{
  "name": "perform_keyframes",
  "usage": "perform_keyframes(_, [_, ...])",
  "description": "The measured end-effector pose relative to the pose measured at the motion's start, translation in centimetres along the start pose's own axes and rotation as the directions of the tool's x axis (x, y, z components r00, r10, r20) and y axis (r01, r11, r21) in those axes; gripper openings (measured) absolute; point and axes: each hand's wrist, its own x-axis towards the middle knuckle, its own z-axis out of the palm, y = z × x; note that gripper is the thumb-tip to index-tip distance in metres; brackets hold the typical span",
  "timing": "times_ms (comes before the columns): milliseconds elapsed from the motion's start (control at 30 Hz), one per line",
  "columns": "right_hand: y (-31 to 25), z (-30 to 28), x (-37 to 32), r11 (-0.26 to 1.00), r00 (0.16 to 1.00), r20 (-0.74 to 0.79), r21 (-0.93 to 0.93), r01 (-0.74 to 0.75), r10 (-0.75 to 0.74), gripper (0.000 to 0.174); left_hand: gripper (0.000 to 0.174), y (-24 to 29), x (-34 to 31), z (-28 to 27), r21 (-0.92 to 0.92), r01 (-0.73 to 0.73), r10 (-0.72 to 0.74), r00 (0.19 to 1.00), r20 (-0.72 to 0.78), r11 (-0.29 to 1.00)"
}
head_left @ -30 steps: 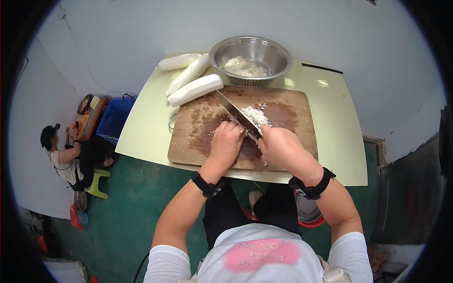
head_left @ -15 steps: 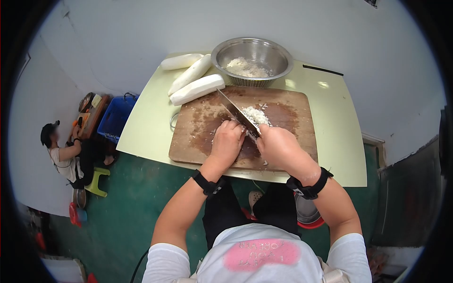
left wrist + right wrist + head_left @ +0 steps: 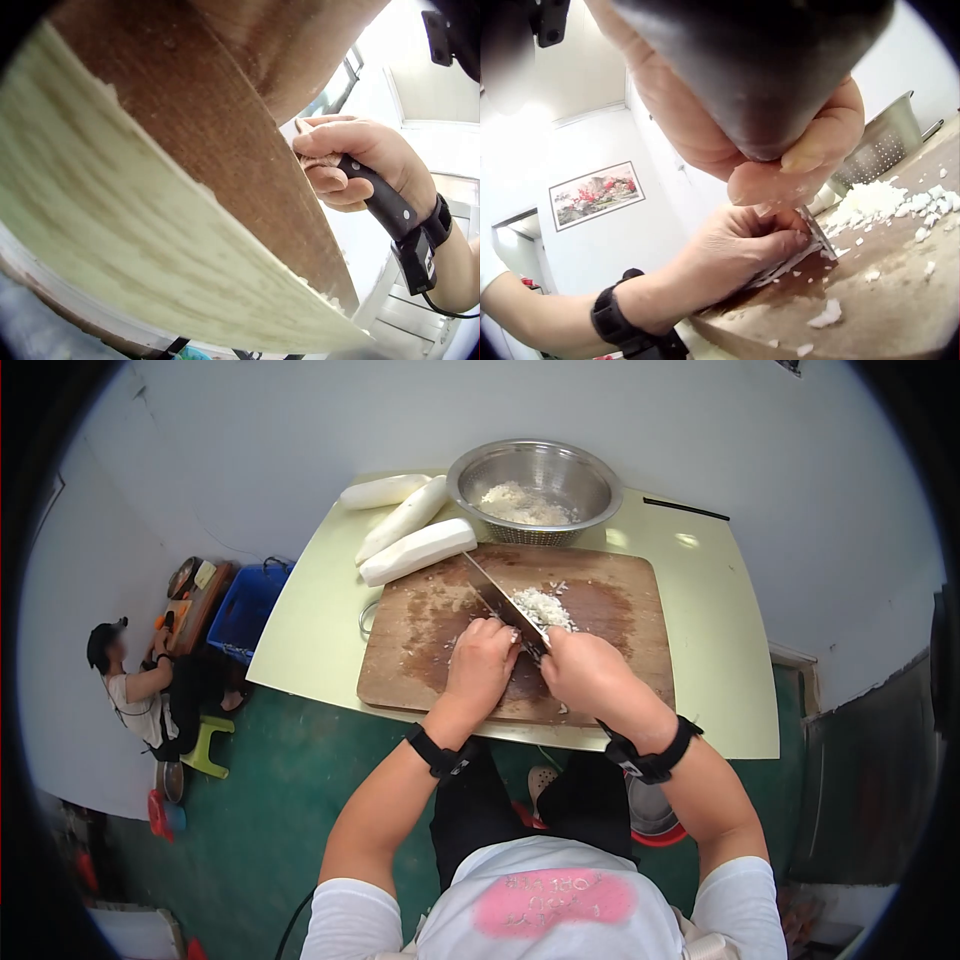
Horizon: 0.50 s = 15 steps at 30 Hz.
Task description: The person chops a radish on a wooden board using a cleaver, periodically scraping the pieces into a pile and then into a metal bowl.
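My right hand (image 3: 590, 672) grips the black handle (image 3: 384, 201) of a cleaver, whose broad blade (image 3: 492, 592) slants up and left over the wooden board (image 3: 420, 622). Beside the blade, my left hand (image 3: 483, 665) has its fingers bent and holds thin white strips (image 3: 789, 264) down on the board, its fingertips close to the metal in the right wrist view. Chopped white bits (image 3: 542, 606) lie in a small heap just right of the blade. The right wrist view also has this heap (image 3: 870, 204), with loose crumbs around it.
Behind the board stands a steel colander (image 3: 535, 532) with white shreds inside. Several peeled white radishes (image 3: 418, 553) lie at the back left, one against the board's corner. A black strip (image 3: 686, 509) lies at the back right. Another person (image 3: 145, 685) sits at far left near a blue crate (image 3: 248, 610).
The right hand and cleaver handle have shifted slightly left and toward the body, with the blade close beside the left fingers. The left hand has barely moved.
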Motion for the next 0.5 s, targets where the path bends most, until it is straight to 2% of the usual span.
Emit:
perform_keyframes(133, [0.0,1.1,1.7,0.999,0.999,-0.018,0.034,0.035,-0.035,0.018,0.008,0.3,-0.1,-0.4,0.029,0.035,-0.036,0.999,0.039,0.999])
perform_keyframes(200, [0.0,0.8,1.6,0.999,0.999,0.029,0.028,0.022,-0.022,0.019,0.014,0.1,-0.2,-0.5,-0.079,0.066,-0.062,0.997,0.053,0.995])
perform_keyframes(233, [-0.1,0.5,1.7,0.999,0.999,0.028,0.027,0.025,-0.026,0.019,0.014,0.3,-0.1,-0.7,-0.077,0.066,-0.062,0.997,0.05,0.995])
perform_keyframes(300, [-0.5,0.1,1.5,0.999,0.998,0.063,0.038,-0.034,0.032,0.018,0.023,1.1,-0.5,-1.4,-0.023,0.048,-0.049,0.996,-0.07,0.999])
perform_keyframes(333, [-0.5,0.3,1.4,0.999,0.997,0.068,0.042,-0.028,0.025,0.018,0.023,1.3,-0.7,-1.8,-0.016,0.054,-0.055,0.996,-0.07,0.998])
perform_keyframes(400, [-0.4,0.5,1.3,1.0,1.0,0.027,0.016,0.006,-0.007,0.019,0.029,1.7,-0.7,-2.3,0.006,0.017,-0.017,1.0,0.016,1.0])
perform_keyframes(500, [-0.1,0.8,1.4,1.0,1.0,-0.005,0.008,0.0,0.0,0.018,0.022,1.2,-0.8,-2.0,0.042,-0.018,0.016,0.998,0.053,0.999])
